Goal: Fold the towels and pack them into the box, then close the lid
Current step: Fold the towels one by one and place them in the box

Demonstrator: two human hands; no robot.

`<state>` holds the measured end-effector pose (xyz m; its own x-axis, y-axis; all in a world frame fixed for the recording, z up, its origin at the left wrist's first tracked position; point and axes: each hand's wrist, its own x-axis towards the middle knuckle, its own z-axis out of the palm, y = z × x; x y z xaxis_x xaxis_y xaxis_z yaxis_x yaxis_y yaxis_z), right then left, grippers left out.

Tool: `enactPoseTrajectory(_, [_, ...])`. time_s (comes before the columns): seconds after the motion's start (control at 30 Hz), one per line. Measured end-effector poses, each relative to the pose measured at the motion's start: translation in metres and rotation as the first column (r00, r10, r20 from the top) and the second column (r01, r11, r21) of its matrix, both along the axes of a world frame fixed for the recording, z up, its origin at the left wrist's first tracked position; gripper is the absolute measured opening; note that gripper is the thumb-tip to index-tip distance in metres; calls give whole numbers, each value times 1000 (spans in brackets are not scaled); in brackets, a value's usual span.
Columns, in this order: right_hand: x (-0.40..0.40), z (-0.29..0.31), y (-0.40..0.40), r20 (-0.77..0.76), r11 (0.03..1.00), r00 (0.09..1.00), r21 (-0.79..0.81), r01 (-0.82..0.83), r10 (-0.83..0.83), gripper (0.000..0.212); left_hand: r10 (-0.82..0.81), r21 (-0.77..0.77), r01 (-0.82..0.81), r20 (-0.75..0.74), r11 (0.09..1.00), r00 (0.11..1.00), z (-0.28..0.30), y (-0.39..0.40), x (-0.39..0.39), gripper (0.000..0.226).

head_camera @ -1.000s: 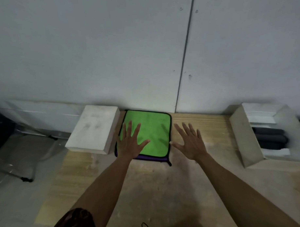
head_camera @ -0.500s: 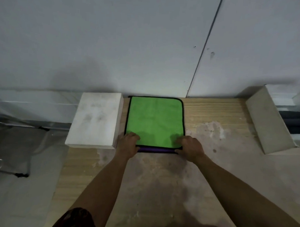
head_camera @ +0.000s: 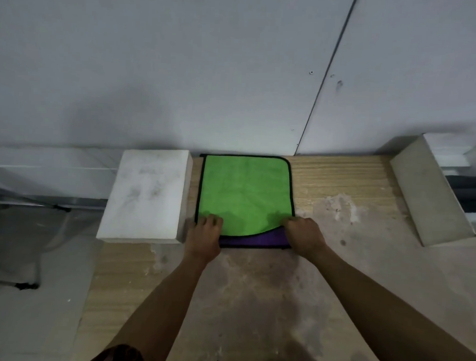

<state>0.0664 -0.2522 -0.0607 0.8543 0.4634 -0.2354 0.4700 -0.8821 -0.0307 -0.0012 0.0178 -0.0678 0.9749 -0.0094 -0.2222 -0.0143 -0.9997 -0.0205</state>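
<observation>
Pinching near edge of green towel point(head_camera: 244, 191) with our left hand point(head_camera: 204, 233) and right hand point(head_camera: 304, 234), fingers clenched on corners, purple underside showing. Towel flat on desk point(head_camera: 254, 302) beside white lid point(head_camera: 147, 196); box point(head_camera: 430, 198) far right.

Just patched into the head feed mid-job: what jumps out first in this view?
The bright green towel lies flat at the back middle of the wooden table, a purple layer showing along its near edge. Both hands grip that near edge, the left hand at one corner, the right hand at the other. A white block sits left of the towel, and an open white box holding dark folded towels stands at far right.
</observation>
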Motion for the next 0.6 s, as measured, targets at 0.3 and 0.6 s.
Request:
enactPoseTrajectory(0.3, [21,34,-29,-314,828,936,472,301,-161,20,152,-254,-122,101,959,983,5,15,4,16])
enactPoseTrajectory(0.6, [-13,58,-59,-634,423,754,644,637,-170,19,393,-834,-160,74,529,917,39,28,-40,8])
